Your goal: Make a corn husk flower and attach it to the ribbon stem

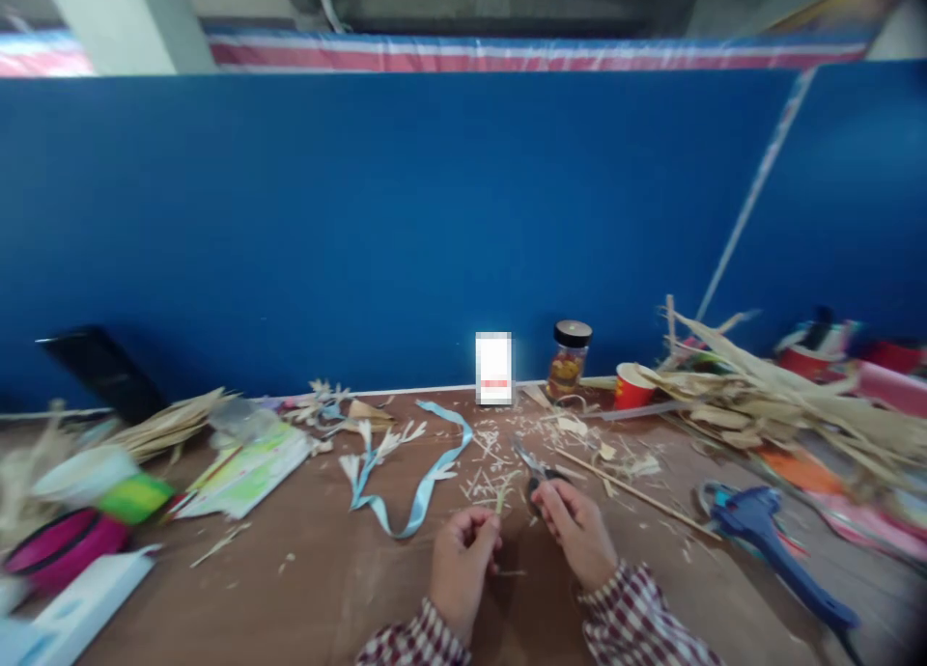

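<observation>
Around scissors (pixel 537 468), probably husk scraps (pixel 487 445).

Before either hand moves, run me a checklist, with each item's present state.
1. Scissors in the right hand: ok, held at the handles, tips pointing away from the wearer.
2. Pale strip in the left hand: ok, pinched.
3. Blue ribbon away from the scissors: ok, lying off to the left.
4. Tabletop free of clippings: not ok, scattered beyond the hands.
5. Glue gun switched off: cannot tell.
</observation>
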Demonstrator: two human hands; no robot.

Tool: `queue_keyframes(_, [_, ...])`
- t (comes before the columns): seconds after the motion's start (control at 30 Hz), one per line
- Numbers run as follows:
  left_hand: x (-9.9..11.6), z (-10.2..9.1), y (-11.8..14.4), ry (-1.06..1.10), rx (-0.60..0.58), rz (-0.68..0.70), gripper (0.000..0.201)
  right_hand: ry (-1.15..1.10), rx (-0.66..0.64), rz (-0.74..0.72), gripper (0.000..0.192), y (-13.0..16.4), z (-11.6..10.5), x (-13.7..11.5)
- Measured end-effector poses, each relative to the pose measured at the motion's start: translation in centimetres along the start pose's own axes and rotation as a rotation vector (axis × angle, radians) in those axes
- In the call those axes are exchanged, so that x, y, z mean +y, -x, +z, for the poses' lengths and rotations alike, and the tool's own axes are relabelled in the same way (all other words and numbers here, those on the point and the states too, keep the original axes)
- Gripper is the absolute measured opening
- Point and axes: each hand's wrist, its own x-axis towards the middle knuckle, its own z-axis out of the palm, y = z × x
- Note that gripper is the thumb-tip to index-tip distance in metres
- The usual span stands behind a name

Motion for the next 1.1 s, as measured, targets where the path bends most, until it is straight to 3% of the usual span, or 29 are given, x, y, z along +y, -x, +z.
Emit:
queue_keyframes(0.3, [0.0,0.5,-0.2,0.034,0.072,-0.025,0.027,0.173,-0.039,-0.054,0.035,0.3,0.1,0.7])
queue_keyframes(0.43, [-0.1,0.3,-0.3,0.032,0.053,-0.015,0.030,0.220,0.018,-0.132,0.034,0.5,0.4,0.1])
queue_keyframes(0.53, [-0.3,-0.1,-0.4,0.023,0.027,0.007,0.033,0.316,0.015,-0.263,0.032,1.0,0.8,-0.5])
queue_keyframes(0.63, [-0.6,-0.4,-0.4,0.017,-0.009,0.031,0.031,0.475,-0.050,-0.473,0.031,1.5,1.2,-0.9])
queue_keyframes(0.73, [-0.5,-0.6,-0.3,0.038,-0.004,0.028,0.029,0.587,-0.151,-0.585,0.031,2.0,1.4,-1.0])
queue_keyframes(0.93, [-0.2,-0.6,0.0,0.105,-0.005,-0.030,0.028,0.630,-0.137,-0.581,0.031,2.2,1.3,-1.2])
queue_keyframes(1.1, [-0.9,-0.9,-0.3,0.081,-0.021,0.000,0.028,0.628,-0.120,-0.557,0.032,2.2,1.3,-1.3])
